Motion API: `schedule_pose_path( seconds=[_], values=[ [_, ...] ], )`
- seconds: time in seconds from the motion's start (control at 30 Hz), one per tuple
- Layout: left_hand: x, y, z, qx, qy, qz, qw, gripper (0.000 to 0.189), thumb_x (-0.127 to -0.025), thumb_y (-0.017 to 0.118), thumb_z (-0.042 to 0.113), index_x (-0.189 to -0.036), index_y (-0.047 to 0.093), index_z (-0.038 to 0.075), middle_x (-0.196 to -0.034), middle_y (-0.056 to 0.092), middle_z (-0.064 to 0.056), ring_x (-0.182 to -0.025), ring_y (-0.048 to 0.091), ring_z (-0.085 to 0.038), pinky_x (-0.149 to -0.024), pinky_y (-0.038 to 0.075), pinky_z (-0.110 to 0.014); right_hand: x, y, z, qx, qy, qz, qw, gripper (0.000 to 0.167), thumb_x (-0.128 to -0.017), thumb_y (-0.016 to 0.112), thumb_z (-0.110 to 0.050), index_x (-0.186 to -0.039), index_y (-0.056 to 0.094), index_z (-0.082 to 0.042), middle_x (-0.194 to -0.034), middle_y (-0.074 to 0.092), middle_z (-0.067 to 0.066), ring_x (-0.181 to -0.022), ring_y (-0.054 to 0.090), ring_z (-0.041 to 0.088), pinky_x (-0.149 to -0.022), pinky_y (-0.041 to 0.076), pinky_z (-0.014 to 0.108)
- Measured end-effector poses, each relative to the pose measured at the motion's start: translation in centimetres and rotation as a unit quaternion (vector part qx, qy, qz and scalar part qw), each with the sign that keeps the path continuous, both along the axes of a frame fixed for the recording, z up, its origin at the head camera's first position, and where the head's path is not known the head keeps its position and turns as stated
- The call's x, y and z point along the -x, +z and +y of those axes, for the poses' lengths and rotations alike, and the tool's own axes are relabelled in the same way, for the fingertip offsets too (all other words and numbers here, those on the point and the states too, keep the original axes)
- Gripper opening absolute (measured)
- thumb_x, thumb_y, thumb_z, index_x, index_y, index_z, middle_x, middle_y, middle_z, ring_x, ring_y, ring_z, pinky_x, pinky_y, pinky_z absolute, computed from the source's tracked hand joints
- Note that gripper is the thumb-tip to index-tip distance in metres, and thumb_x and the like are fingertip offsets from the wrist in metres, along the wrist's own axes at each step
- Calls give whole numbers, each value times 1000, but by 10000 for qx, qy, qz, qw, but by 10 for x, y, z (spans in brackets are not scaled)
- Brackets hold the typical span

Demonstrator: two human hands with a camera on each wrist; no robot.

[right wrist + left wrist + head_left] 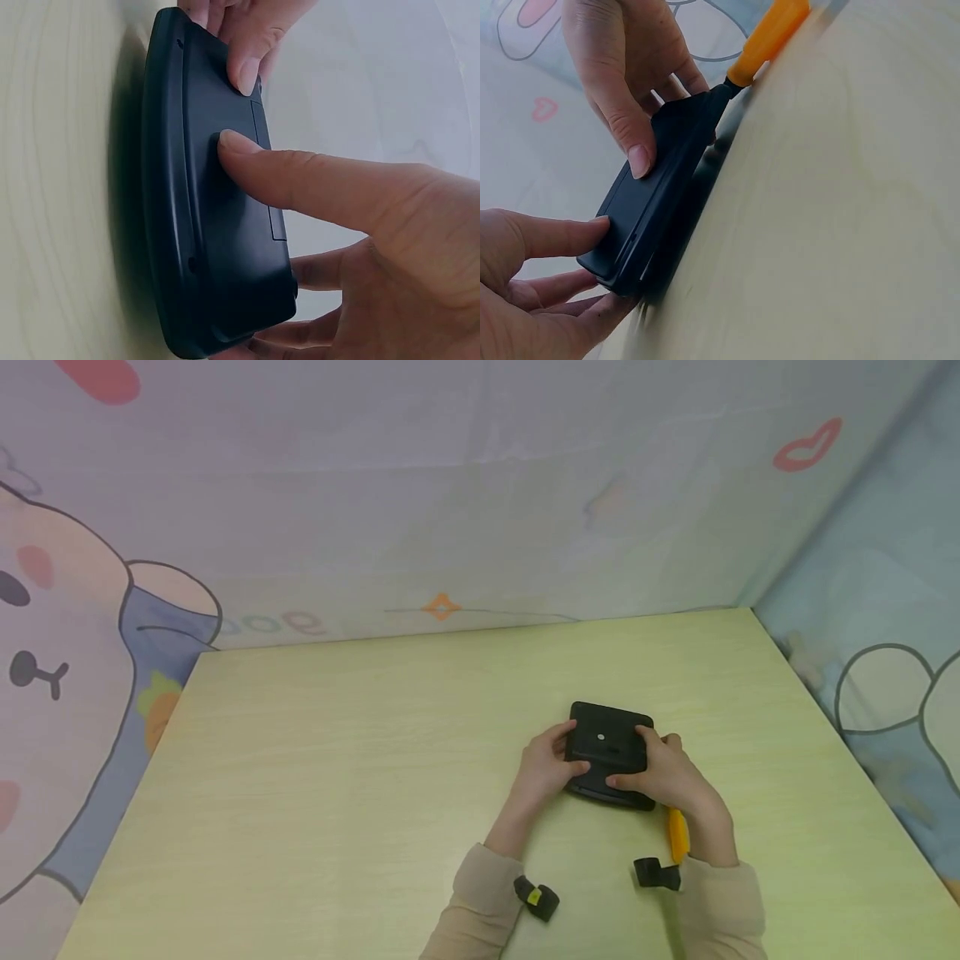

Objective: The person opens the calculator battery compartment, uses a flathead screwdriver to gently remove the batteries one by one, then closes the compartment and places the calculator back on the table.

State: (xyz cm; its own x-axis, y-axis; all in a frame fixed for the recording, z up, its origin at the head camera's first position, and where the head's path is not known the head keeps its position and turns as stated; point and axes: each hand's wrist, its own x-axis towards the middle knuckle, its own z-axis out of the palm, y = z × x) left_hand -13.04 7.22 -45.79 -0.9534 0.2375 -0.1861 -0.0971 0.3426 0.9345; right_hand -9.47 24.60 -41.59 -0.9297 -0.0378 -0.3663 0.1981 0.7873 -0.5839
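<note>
A flat black plastic device [613, 725] is held between both hands over the right half of the table, its face with a small pale round spot turned up. My left hand [546, 766] grips its left side, thumb on top and fingers around the edge. On the opposite side my right hand [671, 777] holds it, the thumb pressed on the upper face. In the right wrist view the device [232, 262] shows a thin panel seam and small holes. Its lower edge is close over the table in the left wrist view.
An orange handle [678, 835] with a black collar lies on the table [337, 777] beside the device, partly behind my right wrist. Black wrist cameras [538, 900] sit at both cuffs. A printed cloth [480, 510] hangs along the table's back edge and sides.
</note>
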Motion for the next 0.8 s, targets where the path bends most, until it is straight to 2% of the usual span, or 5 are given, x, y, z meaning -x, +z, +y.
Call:
schedule_pose_path(
  seconds=[0.3, 0.8],
  values=[
    [1, -1, 0, 273, 39, 76, 9996, 62, -77, 75, 3, -135, 56, 14, -122, 67, -14, -107, 65, -24, -84, 54, -29, 1, -5, 0, -243, 47, 162, 9996, 98, -80, 75, -37, -147, 20, 8, -128, 29, 42, -106, 45, 50, -90, 45, 59],
    [-1, 0, 2, 361, 69, -21, 9993, 60, -79, 73, 4, -135, 56, 15, -122, 67, -13, -104, 64, -21, -79, 54, -26, 1, -6, -1, -255, -9, 180, 9995, 97, -80, 76, -35, -148, 19, 6, -128, 27, 41, -109, 38, 52, -87, 44, 60]
  ],
)
